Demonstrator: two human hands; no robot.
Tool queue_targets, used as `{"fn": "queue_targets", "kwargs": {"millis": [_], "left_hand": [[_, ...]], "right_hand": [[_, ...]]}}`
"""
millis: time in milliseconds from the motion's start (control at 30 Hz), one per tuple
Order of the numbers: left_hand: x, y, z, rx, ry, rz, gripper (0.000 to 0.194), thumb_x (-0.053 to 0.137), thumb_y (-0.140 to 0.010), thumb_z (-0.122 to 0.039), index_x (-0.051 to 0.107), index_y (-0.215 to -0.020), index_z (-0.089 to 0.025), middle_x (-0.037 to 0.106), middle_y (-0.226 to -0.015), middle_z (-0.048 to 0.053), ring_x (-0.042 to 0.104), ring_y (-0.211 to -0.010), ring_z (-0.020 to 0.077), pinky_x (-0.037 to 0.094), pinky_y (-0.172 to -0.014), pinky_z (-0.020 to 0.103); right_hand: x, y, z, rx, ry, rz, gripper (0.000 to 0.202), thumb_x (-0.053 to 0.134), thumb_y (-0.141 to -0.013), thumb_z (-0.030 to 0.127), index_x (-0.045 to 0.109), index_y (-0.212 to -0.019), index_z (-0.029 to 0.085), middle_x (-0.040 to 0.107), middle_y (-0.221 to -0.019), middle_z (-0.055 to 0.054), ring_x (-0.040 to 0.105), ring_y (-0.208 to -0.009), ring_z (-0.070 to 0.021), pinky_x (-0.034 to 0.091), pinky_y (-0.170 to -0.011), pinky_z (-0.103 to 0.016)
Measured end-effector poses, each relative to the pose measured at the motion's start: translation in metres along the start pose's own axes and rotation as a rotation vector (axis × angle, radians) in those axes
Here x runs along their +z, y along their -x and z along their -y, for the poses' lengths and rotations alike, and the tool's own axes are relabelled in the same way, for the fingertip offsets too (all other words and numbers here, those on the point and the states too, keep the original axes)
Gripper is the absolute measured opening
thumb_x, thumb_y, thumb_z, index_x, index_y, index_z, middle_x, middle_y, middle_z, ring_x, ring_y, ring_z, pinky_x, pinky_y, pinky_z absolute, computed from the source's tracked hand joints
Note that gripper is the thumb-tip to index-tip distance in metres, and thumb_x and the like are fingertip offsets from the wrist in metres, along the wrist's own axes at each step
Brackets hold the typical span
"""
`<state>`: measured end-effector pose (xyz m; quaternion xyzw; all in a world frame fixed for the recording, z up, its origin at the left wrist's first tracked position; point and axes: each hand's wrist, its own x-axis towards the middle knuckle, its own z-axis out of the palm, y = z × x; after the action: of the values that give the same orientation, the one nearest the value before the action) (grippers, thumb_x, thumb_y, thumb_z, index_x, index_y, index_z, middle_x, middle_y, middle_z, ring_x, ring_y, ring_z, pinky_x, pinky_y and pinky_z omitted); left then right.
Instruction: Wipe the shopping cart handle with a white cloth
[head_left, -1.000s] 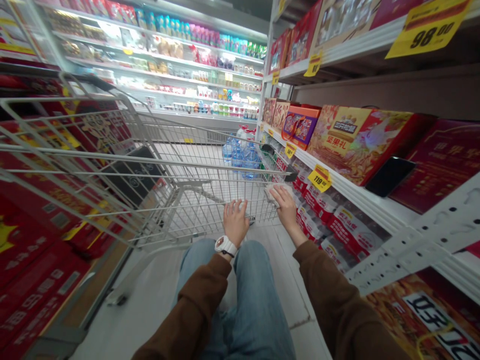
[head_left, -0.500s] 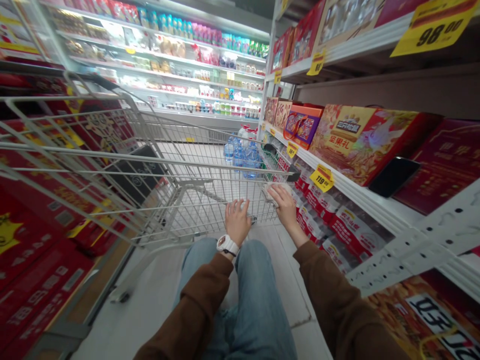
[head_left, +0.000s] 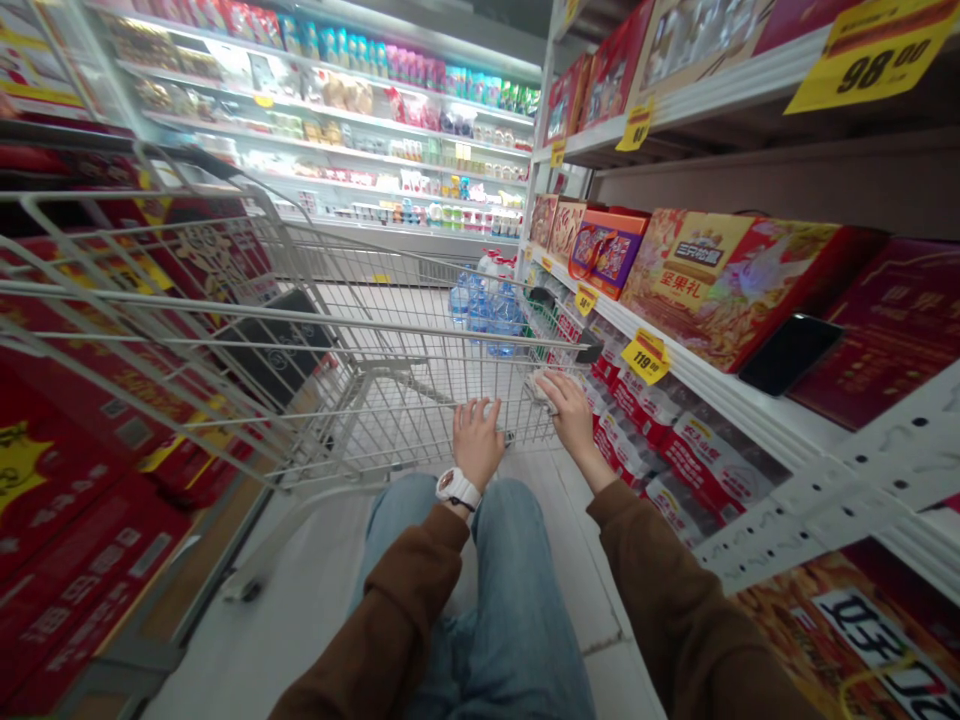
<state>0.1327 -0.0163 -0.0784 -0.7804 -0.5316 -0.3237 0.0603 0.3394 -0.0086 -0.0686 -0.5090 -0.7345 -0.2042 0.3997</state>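
Note:
A metal wire shopping cart (head_left: 375,400) stands sideways in front of my knees. My right hand (head_left: 569,405) presses a crumpled whitish cloth (head_left: 537,386) against the cart's wires near its right end, below a black corner bumper (head_left: 589,347). The fingers lie over the cloth, and part of it is hidden beneath them. Beside it, my left hand (head_left: 477,440), with a white watch at the wrist, rests its spread fingers at the cart's lower side wires. Nothing shows in that hand.
White shelving on the right carries gift boxes (head_left: 697,280) and a dark phone (head_left: 791,354). Packed bottles (head_left: 694,445) with red labels sit below. Large blue-tinted water bottles (head_left: 491,318) stand beyond the cart. Red cartons (head_left: 82,560) are stacked left; a refrigerated display (head_left: 337,130) lines the back.
My right hand and the cloth have shifted very slightly, and less of the cloth shows now. My left hand stays at almost the same spot on the cart.

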Motion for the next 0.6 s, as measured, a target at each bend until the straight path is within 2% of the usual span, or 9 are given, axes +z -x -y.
{"fn": "queue_targets", "kwargs": {"millis": [233,333,467,600], "left_hand": [[-0.001,0.001,0.001,0.010,0.005,-0.002,0.055,0.049,-0.083,-0.016,0.054,-0.138,-0.021,0.058,-0.140,0.008,0.043,-0.136,0.0287,0.023,-0.121,0.050],[-0.002,0.001,0.001,0.009,0.010,0.001,0.056,0.050,-0.083,-0.017,0.054,-0.138,-0.021,0.057,-0.140,0.008,0.043,-0.136,0.0289,0.023,-0.121,0.050],[-0.003,0.001,0.001,0.001,0.015,0.008,0.056,0.050,-0.082,-0.016,0.054,-0.137,-0.022,0.058,-0.140,0.008,0.043,-0.136,0.0284,0.023,-0.121,0.050],[-0.003,0.001,0.001,0.002,0.020,0.013,0.056,0.050,-0.082,-0.015,0.054,-0.138,-0.022,0.057,-0.140,0.007,0.043,-0.136,0.0287,0.024,-0.121,0.050]], "right_hand": [[0.015,0.022,0.005,0.031,0.018,0.032,0.080,0.041,-0.063,-0.008,0.060,-0.134,0.025,0.059,-0.140,-0.007,0.046,-0.138,-0.0240,0.042,-0.111,-0.048],[0.008,0.014,0.002,-0.008,0.039,0.037,0.079,0.041,-0.064,-0.008,0.061,-0.133,0.024,0.061,-0.138,-0.006,0.047,-0.137,-0.0243,0.042,-0.111,-0.047],[-0.004,-0.007,-0.003,-0.029,0.043,-0.019,0.078,0.041,-0.066,-0.008,0.060,-0.135,0.026,0.059,-0.141,-0.005,0.043,-0.139,-0.0239,0.038,-0.115,-0.048],[0.000,-0.006,-0.001,-0.015,0.047,-0.064,0.077,0.040,-0.067,-0.007,0.060,-0.135,0.026,0.059,-0.141,-0.005,0.043,-0.140,-0.0239,0.038,-0.115,-0.049]]}}
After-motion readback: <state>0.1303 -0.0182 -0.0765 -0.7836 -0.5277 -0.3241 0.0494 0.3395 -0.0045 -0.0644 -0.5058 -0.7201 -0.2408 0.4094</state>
